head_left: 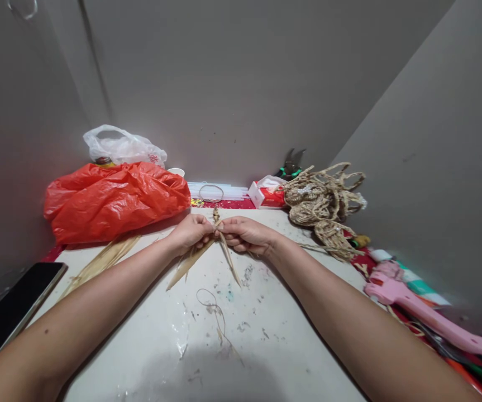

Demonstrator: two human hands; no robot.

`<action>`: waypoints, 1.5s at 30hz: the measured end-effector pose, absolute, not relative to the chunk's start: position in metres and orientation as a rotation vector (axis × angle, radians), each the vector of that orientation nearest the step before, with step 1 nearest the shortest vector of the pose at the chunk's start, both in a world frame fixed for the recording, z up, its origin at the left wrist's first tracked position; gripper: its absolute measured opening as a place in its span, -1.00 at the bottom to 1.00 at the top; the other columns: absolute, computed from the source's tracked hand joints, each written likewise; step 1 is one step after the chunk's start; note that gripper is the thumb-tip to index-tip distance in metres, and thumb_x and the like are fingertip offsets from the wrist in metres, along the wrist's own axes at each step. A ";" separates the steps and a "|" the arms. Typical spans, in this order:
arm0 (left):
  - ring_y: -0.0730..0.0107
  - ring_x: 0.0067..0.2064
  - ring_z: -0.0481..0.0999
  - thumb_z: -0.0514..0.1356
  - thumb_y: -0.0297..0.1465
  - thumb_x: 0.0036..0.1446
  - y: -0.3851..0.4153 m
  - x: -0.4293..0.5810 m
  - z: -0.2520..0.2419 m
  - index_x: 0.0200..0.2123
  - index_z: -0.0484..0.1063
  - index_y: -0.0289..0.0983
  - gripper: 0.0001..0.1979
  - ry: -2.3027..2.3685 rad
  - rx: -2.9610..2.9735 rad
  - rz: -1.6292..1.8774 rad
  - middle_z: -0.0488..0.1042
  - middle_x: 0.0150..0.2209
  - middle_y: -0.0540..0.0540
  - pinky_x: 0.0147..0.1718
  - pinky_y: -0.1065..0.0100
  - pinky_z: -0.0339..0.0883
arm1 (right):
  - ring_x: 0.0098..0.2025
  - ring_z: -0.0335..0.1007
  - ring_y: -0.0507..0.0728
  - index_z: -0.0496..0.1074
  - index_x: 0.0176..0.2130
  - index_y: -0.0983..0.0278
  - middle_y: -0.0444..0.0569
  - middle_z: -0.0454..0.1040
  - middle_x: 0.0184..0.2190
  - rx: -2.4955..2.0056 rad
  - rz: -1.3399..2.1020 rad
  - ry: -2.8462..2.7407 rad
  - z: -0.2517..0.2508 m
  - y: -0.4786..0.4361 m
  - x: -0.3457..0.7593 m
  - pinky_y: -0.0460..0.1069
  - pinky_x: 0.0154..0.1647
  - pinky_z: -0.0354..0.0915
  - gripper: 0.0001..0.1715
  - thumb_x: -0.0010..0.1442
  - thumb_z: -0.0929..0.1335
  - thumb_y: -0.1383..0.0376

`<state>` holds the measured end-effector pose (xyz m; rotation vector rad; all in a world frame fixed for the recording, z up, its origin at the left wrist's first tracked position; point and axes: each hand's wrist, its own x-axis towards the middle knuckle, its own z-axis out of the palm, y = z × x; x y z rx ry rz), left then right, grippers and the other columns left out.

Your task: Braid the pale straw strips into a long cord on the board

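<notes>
At the middle of the white tabletop, my left hand and my right hand meet, fingertips almost touching. Both are closed in a pinch on pale dried husk strips. One broad strip fans out below my left hand, and a narrower, twisted one hangs down toward me from between the hands. Past the fingertips a short knotted or braided end sticks out. The fingers hide the exact crossing of the strips. A loose thin thread lies curled on the table nearer to me.
Left stand a red plastic bag, a white bag, more husk strips and a phone. Translucent sticks lie at the back. Right are a tissue pack, pliers, braided woven pieces and a pink glue gun.
</notes>
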<state>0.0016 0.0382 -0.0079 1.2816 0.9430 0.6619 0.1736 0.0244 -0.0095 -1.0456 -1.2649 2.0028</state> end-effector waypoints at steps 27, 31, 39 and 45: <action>0.73 -0.74 -0.01 0.17 -0.52 -0.07 0.041 -0.008 -0.002 -0.46 0.27 -0.31 -0.91 0.874 1.195 0.680 0.37 -0.63 0.02 -0.73 0.54 -0.30 | -0.73 -0.28 -0.16 0.27 -0.44 0.38 -0.33 -0.11 -0.71 -1.055 2.148 -0.892 -0.011 0.028 0.179 -0.28 -0.80 -0.22 -0.90 0.10 0.30 0.40; 0.72 -0.74 0.01 0.23 -0.42 -0.05 0.040 -0.005 -0.004 -0.51 0.24 -0.29 -0.83 0.886 1.280 0.761 0.22 -0.72 0.12 -0.73 0.53 -0.27 | -0.74 -0.26 -0.14 0.29 -0.44 0.38 -0.30 -0.06 -0.73 -1.074 2.176 -0.849 -0.017 0.032 0.181 -0.27 -0.83 -0.15 -0.90 0.12 0.27 0.40; 0.71 -0.76 -0.02 0.23 -0.53 -0.09 0.040 -0.004 -0.001 -0.47 0.25 -0.28 -0.83 0.952 1.278 0.714 0.13 -0.77 0.18 -0.71 0.50 -0.28 | -0.75 -0.21 -0.14 0.28 -0.45 0.37 -0.30 -0.04 -0.76 -1.130 2.152 -0.784 -0.016 0.030 0.179 -0.25 -0.81 -0.06 -0.90 0.12 0.26 0.41; 0.70 -0.75 -0.03 0.24 -0.50 -0.13 0.042 -0.006 -0.004 -0.42 0.25 -0.28 -0.80 0.929 1.329 0.684 0.10 -0.77 0.19 -0.70 0.49 -0.28 | -0.75 -0.15 -0.13 0.25 -0.47 0.35 -0.27 0.01 -0.76 -1.191 2.098 -0.790 -0.012 0.029 0.175 -0.24 -0.81 -0.11 -0.88 0.10 0.28 0.41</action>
